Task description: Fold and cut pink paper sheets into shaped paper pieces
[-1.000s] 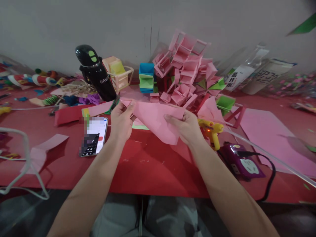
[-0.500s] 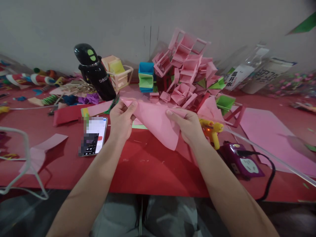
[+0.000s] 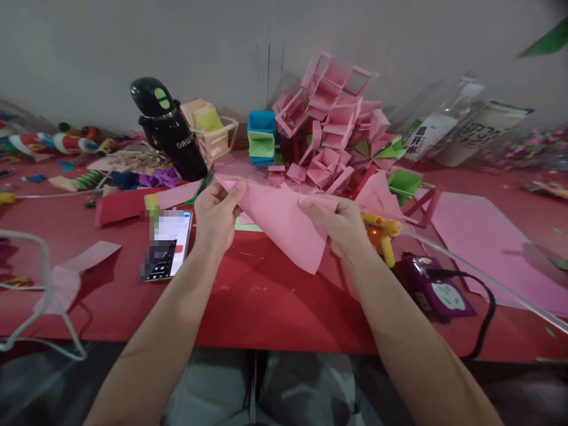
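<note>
In the head view, the left hand (image 3: 216,216) and right hand (image 3: 342,223) hold one pink sheet (image 3: 286,222) between them, above the worktop (image 3: 284,313). The fingers of each are closed to a pinch with the thumb on top: the left at the sheet's left end, the right at its right side, the lower part curving down between. Handling it well probably calls for light, even pinches, since a hard pull could kink the curve. Counted: two hands, one phone (image 3: 177,228), one black flask (image 3: 173,133), one yellow glue gun (image 3: 382,234), one purple power socket (image 3: 437,290); the pink folded-paper pieces (image 3: 339,121) overlap too much to count.
</note>
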{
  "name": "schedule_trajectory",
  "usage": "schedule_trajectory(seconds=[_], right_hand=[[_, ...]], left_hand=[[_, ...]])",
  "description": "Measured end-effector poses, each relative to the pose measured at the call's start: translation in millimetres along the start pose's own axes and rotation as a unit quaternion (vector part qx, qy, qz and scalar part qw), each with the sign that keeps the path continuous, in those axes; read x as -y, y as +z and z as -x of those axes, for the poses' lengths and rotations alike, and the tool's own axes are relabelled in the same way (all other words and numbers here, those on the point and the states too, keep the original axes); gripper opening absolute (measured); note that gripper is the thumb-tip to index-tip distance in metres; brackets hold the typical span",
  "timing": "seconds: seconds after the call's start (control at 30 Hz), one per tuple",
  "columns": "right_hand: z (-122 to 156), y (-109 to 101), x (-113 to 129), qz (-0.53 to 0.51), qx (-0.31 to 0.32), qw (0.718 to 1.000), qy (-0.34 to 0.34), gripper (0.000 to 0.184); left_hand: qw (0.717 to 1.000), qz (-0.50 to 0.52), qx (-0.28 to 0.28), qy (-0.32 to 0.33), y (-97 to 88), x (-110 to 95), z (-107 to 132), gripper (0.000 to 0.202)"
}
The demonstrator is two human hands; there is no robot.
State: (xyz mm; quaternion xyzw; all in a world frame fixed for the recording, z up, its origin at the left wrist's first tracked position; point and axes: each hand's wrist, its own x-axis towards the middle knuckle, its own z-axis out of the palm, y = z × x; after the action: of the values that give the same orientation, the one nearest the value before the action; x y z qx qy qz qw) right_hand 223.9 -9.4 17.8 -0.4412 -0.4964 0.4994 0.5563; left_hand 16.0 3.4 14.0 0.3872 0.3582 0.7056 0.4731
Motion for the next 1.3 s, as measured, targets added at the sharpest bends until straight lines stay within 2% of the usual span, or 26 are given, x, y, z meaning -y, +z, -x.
schedule_trajectory(seconds=[0.1, 0.27, 0.47, 0.73, 0.97, 1.3], right_hand=[[0.5, 0.2, 0.9, -0.012, 0.013, 1.000, 0.024, 0.025], [-3.6, -2.2, -6.7, 0.009, -0.007, 1.000, -0.029, 0.023], [-3.2, -1.9, -6.5, 0.033, -0.019, 0.998, -0.044, 0.024], [-2.5, -1.9, -3.7, 0.043, -0.020, 0.998, -0.044, 0.019], [-1.8, -1.8, -3.3, 0.051, -0.026, 0.997, -0.046, 0.022], [-3.7, -2.6, -4.1, 0.014, -0.020, 0.999, -0.037, 0.021]], left_hand=[[1.000, -0.003, 0.007, 0.000, 0.2, 0.3, 0.2, 0.027], [1.000, 0.000, 0.008, -0.003, 0.0, 0.7, -0.1, 0.027], [1.000, -0.005, 0.012, -0.005, -0.9, -0.2, -0.5, 0.028], [1.000, -0.011, 0.013, -0.009, -0.9, -2.6, -0.5, 0.026], [1.000, -0.013, 0.011, -0.008, -1.3, -3.1, -0.7, 0.027], [1.000, -0.017, -0.005, -0.008, -5.3, -3.1, -4.0, 0.030]])
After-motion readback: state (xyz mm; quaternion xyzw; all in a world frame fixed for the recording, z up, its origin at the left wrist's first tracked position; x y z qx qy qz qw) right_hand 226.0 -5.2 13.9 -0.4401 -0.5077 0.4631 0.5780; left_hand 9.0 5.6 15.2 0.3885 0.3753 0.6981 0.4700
